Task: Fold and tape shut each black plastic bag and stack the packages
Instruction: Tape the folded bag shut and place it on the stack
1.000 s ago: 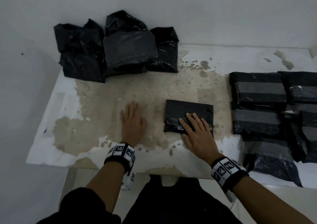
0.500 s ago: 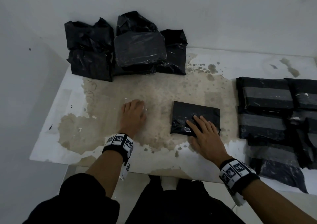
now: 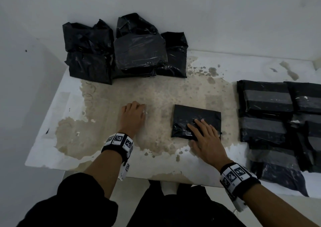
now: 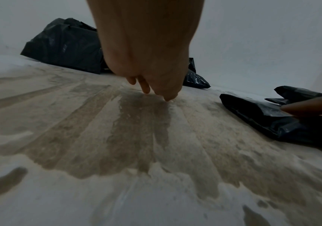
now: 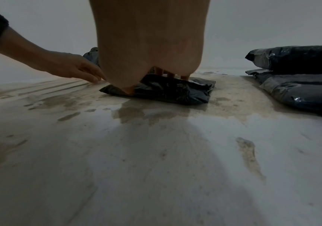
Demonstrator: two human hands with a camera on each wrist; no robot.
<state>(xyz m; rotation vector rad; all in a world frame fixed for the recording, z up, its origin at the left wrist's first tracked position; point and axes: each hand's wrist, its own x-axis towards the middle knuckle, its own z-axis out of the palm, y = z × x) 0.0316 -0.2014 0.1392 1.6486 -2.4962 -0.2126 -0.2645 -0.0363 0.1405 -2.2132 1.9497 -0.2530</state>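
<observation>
Head view: folded bag [image 3: 194, 117] is pressed flat under straight fingers of right hand [image 3: 206, 140]; left hand [image 3: 133, 117] is rested w/ bent fingertips on table [image 3: 104, 105], nothing grasped.

The left hand [image 3: 133, 118] has gone from lying flat with straight, spread fingers on the worn, peeling white surface [image 3: 57, 105] to an arched pose: its fingers [image 4: 146, 87] are now drawn together and bent, only their tips touching the surface. It has also edged a little toward the far edge. The right hand [image 3: 205, 140] has slid slightly toward the near edge of the small folded black plastic package [image 3: 196, 117], its fingertips now covering less of the top.
</observation>
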